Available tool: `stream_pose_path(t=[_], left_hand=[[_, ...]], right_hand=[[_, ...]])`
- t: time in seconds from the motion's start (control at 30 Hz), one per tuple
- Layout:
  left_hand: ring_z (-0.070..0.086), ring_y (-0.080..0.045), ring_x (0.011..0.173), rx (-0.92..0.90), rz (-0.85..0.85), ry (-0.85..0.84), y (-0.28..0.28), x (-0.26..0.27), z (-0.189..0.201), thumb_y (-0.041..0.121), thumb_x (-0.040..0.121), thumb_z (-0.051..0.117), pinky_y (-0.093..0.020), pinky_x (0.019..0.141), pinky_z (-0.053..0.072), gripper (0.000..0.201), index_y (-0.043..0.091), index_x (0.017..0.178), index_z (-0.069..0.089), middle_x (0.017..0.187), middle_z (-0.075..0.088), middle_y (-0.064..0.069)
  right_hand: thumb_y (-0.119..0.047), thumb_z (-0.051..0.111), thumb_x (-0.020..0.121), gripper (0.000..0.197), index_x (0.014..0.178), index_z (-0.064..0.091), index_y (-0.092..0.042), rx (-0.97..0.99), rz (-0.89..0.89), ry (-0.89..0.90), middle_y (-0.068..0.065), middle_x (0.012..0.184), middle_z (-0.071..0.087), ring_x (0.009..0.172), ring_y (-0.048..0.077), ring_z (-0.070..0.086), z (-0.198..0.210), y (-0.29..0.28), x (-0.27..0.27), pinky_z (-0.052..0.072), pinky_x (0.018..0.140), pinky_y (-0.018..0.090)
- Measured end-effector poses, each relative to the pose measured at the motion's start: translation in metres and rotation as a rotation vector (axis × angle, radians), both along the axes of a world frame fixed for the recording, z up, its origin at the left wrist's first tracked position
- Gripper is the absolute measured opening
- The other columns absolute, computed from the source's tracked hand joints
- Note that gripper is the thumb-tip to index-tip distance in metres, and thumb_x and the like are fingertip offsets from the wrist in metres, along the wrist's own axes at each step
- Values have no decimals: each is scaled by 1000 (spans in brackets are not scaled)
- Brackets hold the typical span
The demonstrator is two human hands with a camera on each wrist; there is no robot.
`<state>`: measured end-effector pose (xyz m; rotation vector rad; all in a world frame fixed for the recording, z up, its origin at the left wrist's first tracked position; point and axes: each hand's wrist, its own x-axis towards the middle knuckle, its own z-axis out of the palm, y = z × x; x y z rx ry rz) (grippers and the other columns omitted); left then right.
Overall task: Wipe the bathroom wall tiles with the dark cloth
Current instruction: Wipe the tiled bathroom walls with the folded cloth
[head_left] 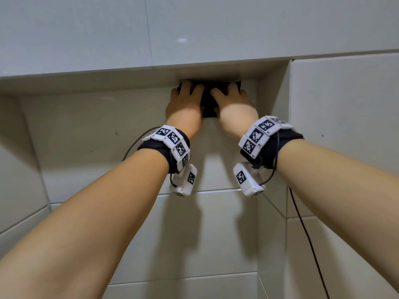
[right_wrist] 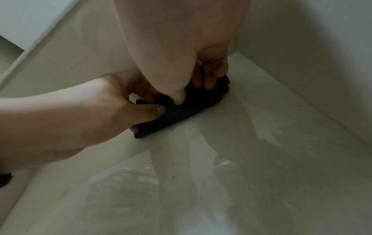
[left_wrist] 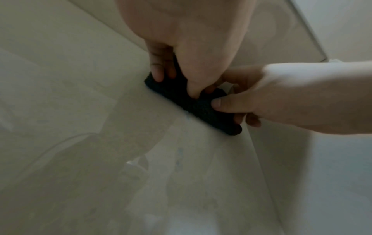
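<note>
The folded dark cloth (head_left: pixel 208 104) lies against the pale back wall tile (head_left: pixel 108 130) of a recessed niche, right under the niche's top edge. My left hand (head_left: pixel 185 98) and right hand (head_left: pixel 231 98) sit side by side on it, fingers spread over its upper part. In the left wrist view my left hand (left_wrist: pixel 175 85) has its fingers on the cloth (left_wrist: pixel 181 98) and its thumb dug into the lower edge. In the right wrist view my right hand (right_wrist: pixel 194 90) holds the cloth (right_wrist: pixel 181 111) the same way, and the left hand (right_wrist: pixel 120 108) pinches the other end.
The niche's overhang (head_left: pixel 129 80) is just above the fingers, and its right side wall (head_left: pixel 272 126) is close to the right hand. A ledge edge (head_left: pixel 216 190) runs below the wrists. A thin black cable (head_left: pixel 306 234) hangs from the right wrist.
</note>
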<state>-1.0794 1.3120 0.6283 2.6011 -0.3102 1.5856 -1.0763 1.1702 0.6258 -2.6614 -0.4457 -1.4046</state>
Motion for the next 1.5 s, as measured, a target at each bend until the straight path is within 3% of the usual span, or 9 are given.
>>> stream_pose_path(t=[0.13, 0.23, 0.53, 0.8, 0.87, 1.0, 1.17, 1.37, 1.5], left_hand=[[47, -41, 106, 40, -14, 23, 5, -1, 2, 13, 87, 63, -41, 64, 35, 30, 5, 116, 58, 131, 48, -20], [44, -40, 114, 46, 43, 80, 3, -4, 5, 17, 90, 61, -43, 69, 38, 33, 7, 121, 55, 132, 46, -20], [52, -42, 110, 90, 59, 150, 5, -3, 14, 25, 93, 57, -42, 74, 36, 41, 13, 131, 48, 129, 50, -18], [55, -43, 115, 24, 94, 203, 1, 0, 26, 25, 90, 65, -44, 85, 44, 42, 16, 129, 51, 130, 57, -16], [56, -42, 116, 9, 110, 214, 0, 0, 26, 25, 90, 66, -42, 84, 44, 42, 17, 128, 52, 130, 58, -15], [58, -40, 113, 6, 119, 228, 0, 1, 24, 25, 89, 67, -41, 82, 45, 44, 20, 130, 51, 126, 60, -14], [59, -41, 107, 30, 95, 221, 2, -2, 12, 25, 89, 64, -38, 75, 42, 44, 18, 130, 50, 120, 61, -15], [60, -42, 101, 64, 79, 209, 6, -5, -5, 24, 88, 61, -38, 71, 39, 40, 16, 126, 51, 115, 61, -15], [61, -40, 99, 77, 77, 199, 7, -7, -21, 21, 87, 60, -37, 69, 39, 37, 15, 123, 53, 114, 63, -14]], right_hand=[[-13, 49, 92, 39, 130, 39, -20, -1, 29, 55, 15, 102, 53, 83, 36, 51, 9, 4, -2, 41, 67, 39], [-7, 44, 90, 41, 128, 34, -16, 16, 32, 109, 11, 87, 47, 74, 34, 48, 12, 7, -4, 43, 66, 41], [-19, 47, 94, 37, 128, 33, -18, 63, 150, 210, 10, 89, 55, 77, 35, 55, 22, 4, 1, 44, 66, 40], [-19, 54, 93, 50, 137, 32, -13, 5, 108, 215, 20, 117, 58, 99, 39, 58, 32, 11, 2, 36, 70, 39], [-22, 49, 97, 45, 138, 33, -15, 43, 102, 226, 19, 114, 56, 97, 38, 57, 31, 13, 2, 35, 70, 38], [-28, 38, 102, 27, 125, 45, -16, 152, 106, 245, 5, 82, 47, 72, 30, 45, 26, 15, 2, 31, 59, 34], [-17, 49, 94, 40, 131, 36, -12, -4, 99, 179, 11, 89, 44, 58, 24, 42, 11, 15, -5, 37, 52, 38], [-18, 45, 96, 33, 128, 38, -10, 17, 107, 206, 2, 73, 37, 56, 21, 41, 1, 18, -3, 29, 47, 32], [-17, 49, 94, 40, 132, 36, -12, -44, 86, 172, 7, 88, 43, 73, 32, 51, -19, 20, -5, 36, 59, 35]])
